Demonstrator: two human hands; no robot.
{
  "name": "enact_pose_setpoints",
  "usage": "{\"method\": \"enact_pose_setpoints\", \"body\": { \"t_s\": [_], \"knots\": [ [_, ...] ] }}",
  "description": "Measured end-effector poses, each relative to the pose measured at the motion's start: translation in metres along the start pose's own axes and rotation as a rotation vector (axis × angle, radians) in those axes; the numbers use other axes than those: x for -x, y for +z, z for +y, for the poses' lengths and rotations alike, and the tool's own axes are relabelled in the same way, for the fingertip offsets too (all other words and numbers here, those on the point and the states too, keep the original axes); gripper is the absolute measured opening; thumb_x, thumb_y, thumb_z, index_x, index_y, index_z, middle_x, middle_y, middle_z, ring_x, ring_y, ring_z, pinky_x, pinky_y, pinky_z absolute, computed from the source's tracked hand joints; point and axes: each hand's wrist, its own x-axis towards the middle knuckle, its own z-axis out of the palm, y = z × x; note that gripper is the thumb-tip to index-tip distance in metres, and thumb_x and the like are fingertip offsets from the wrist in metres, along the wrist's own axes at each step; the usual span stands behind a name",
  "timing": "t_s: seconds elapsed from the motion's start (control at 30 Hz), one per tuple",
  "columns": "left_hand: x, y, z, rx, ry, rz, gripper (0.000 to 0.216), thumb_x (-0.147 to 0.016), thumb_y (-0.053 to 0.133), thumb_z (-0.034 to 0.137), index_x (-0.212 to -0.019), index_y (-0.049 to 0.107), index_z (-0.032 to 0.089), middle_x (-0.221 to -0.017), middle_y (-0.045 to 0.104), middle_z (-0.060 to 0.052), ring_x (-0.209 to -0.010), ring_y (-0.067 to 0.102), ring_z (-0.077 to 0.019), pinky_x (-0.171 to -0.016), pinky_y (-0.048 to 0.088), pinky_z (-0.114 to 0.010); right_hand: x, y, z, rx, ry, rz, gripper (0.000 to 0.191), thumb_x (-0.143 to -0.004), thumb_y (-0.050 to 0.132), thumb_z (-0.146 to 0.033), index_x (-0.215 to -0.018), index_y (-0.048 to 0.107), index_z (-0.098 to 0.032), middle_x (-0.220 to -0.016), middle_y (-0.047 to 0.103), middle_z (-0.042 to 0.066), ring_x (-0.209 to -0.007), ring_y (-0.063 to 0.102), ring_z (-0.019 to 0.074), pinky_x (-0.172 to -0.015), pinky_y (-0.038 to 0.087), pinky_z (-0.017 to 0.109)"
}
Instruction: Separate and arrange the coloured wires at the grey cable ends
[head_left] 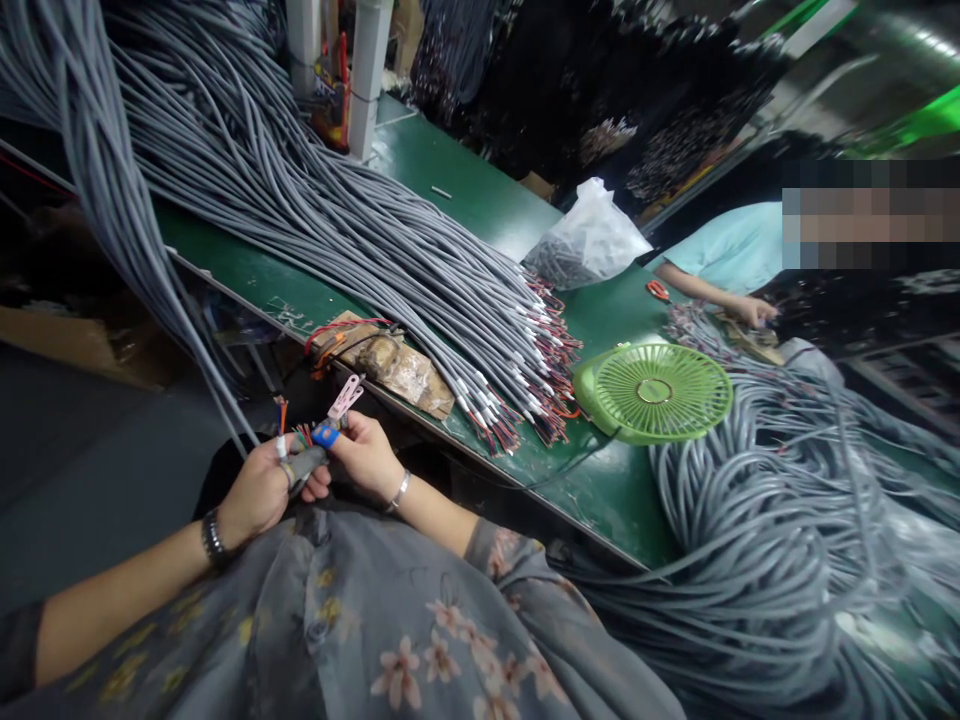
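Observation:
My left hand is closed around the end of a grey cable, its coloured wire tips sticking up past my fingers. My right hand pinches a small pink tool, with a blue piece at my fingertips right against the cable end. Both hands meet above my lap, just in front of the green table. A long grey cable runs up from my hands to the hanging bundle.
A big fan of grey cables with stripped coloured ends lies across the table. A green fan lies flat to the right, beside coiled grey cables. A plastic bag sits behind. Another person's hand works at the right.

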Motion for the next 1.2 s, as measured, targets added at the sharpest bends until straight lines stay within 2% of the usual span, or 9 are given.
{"method": "enact_pose_setpoints", "body": {
  "t_s": [0.13,0.3,0.5,0.7,0.8,0.97,1.13,1.2],
  "knots": [
    [-0.001,-0.004,-0.002,0.035,0.019,0.040,0.036,-0.048,0.094,0.034,-0.062,0.065,0.017,-0.051,0.070,-0.003,-0.042,0.061,-0.0152,-0.042,0.044,-0.023,0.000,0.001,0.001,0.015,-0.003,0.039,0.055,-0.059,0.094,-0.060,-0.068,0.056,-0.021,-0.058,0.050,-0.007,-0.055,0.040,0.0084,-0.054,0.035,0.025],
    [-0.001,-0.005,-0.002,0.085,0.034,0.077,0.037,-0.051,0.094,0.035,-0.065,0.064,0.018,-0.052,0.070,-0.002,-0.042,0.062,-0.0155,-0.043,0.044,-0.024,0.004,0.001,-0.001,-0.012,-0.037,0.026,0.057,-0.056,0.093,-0.064,-0.067,0.057,-0.022,-0.057,0.048,-0.008,-0.055,0.039,0.0086,-0.057,0.037,0.027],
    [0.001,-0.001,0.002,0.109,0.008,0.127,0.040,-0.043,0.094,0.037,-0.062,0.064,0.019,-0.047,0.068,0.000,-0.038,0.058,-0.0136,-0.039,0.039,-0.021,0.003,-0.001,0.001,-0.018,0.014,0.010,0.059,-0.053,0.094,-0.064,-0.067,0.057,-0.021,-0.057,0.050,-0.008,-0.051,0.037,0.0074,-0.054,0.035,0.026],
    [0.001,0.002,0.005,0.080,0.017,0.113,0.037,-0.041,0.092,0.037,-0.054,0.062,0.019,-0.045,0.067,-0.001,-0.036,0.058,-0.0129,-0.036,0.036,-0.020,0.000,-0.002,0.000,-0.024,0.022,-0.033,0.053,-0.057,0.095,-0.058,-0.080,0.066,-0.020,-0.066,0.060,-0.004,-0.059,0.049,0.0104,-0.059,0.040,0.027],
    [0.001,0.004,0.005,0.057,0.013,0.102,0.038,-0.039,0.093,0.036,-0.053,0.063,0.018,-0.044,0.067,-0.001,-0.035,0.057,-0.0127,-0.035,0.036,-0.019,-0.001,0.001,0.001,-0.043,0.018,-0.030,0.052,-0.056,0.096,-0.057,-0.076,0.064,-0.020,-0.066,0.062,-0.004,-0.062,0.051,0.0108,-0.062,0.042,0.027],
    [0.002,0.007,0.006,0.062,0.026,0.116,0.036,-0.039,0.093,0.036,-0.052,0.064,0.018,-0.044,0.067,-0.002,-0.035,0.057,-0.0126,-0.035,0.037,-0.019,-0.001,0.005,0.005,-0.059,0.006,0.042,0.050,-0.057,0.095,-0.054,-0.071,0.062,-0.020,-0.060,0.057,-0.006,-0.055,0.046,0.0089,-0.057,0.039,0.026],
    [0.005,0.005,0.006,0.056,0.019,0.118,0.034,-0.039,0.092,0.034,-0.052,0.066,0.017,-0.044,0.067,-0.003,-0.034,0.057,-0.0123,-0.034,0.036,-0.019,-0.005,-0.002,0.008,-0.160,0.035,0.226,0.041,-0.067,0.089,-0.045,-0.067,0.056,-0.022,-0.054,0.049,-0.008,-0.049,0.037,0.0078,-0.047,0.034,0.023],
    [0.006,0.003,0.006,0.071,0.022,0.128,0.034,-0.039,0.092,0.034,-0.053,0.066,0.017,-0.045,0.067,-0.003,-0.034,0.057,-0.0121,-0.034,0.036,-0.018,-0.006,-0.008,0.008,-0.245,0.083,0.248,0.038,-0.071,0.087,-0.042,-0.067,0.054,-0.022,-0.053,0.047,-0.008,-0.048,0.035,0.0076,-0.046,0.034,0.021]
  ]
}}
